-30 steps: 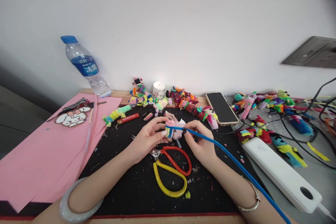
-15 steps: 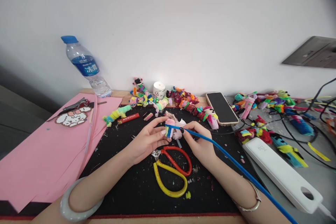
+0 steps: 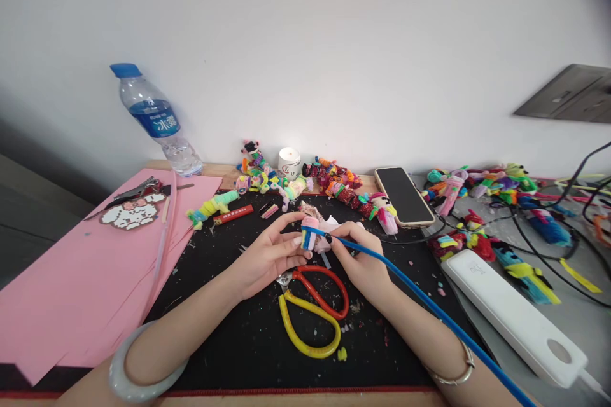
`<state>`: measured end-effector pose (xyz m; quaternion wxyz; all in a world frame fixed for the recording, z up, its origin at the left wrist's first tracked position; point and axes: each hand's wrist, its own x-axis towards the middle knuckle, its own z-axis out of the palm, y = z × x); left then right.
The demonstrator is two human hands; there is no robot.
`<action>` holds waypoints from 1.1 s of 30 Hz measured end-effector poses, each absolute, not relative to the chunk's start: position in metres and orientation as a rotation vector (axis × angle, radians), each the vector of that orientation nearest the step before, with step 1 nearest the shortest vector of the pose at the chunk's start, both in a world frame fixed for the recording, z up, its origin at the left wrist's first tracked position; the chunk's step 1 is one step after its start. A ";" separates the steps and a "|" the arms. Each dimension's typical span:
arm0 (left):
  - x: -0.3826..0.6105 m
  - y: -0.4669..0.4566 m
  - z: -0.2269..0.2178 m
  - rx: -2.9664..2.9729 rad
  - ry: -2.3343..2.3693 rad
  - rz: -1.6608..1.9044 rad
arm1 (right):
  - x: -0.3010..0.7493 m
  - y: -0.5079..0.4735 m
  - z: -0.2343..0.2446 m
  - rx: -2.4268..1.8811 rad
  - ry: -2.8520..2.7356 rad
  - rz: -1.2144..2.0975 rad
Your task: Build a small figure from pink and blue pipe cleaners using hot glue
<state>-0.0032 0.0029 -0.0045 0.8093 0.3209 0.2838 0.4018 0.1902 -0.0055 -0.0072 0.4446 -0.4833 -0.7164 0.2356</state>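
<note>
Between the thumb and fingers of my left hand (image 3: 274, 254) is a small fuzzy bundle (image 3: 308, 238) in pink, blue, yellow and white. A long blue pipe cleaner (image 3: 405, 270) runs from the bundle's upper edge down past my right forearm. My right hand (image 3: 363, 257) pinches that pipe cleaner close to the bundle. Behind the fingers lies a crumpled pale pink piece (image 3: 325, 224), partly hidden. Scissors (image 3: 312, 351) with one red and one yellow handle rest on the black mat (image 3: 229, 343) just below my hands; their blades are mostly covered.
Pink sheets (image 3: 57, 286) lie left, with a water bottle (image 3: 155, 117) behind them. Several fuzzy figures (image 3: 351, 197), a white candle (image 3: 289, 162) and a phone (image 3: 405, 197) line the back. A white power bank-like device (image 3: 510, 318) and black cables (image 3: 544, 254) are at right.
My right hand has shifted slightly left, its fingertips closer to the bundle along the blue pipe cleaner. My left hand stays almost still, with the bundle in it.
</note>
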 end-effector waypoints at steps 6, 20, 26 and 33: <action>-0.003 0.005 -0.006 0.654 0.627 0.890 | 0.190 -0.006 -0.005 -1.222 -1.782 0.546; 0.003 0.002 -0.005 0.887 0.732 0.908 | 0.188 -0.007 -0.004 -1.137 -1.843 0.540; 0.002 0.001 -0.008 0.902 0.727 0.906 | 0.188 -0.007 -0.004 -1.138 -1.848 0.550; 0.002 0.001 -0.007 0.988 0.715 0.881 | 0.188 -0.008 -0.003 -1.157 -1.865 0.538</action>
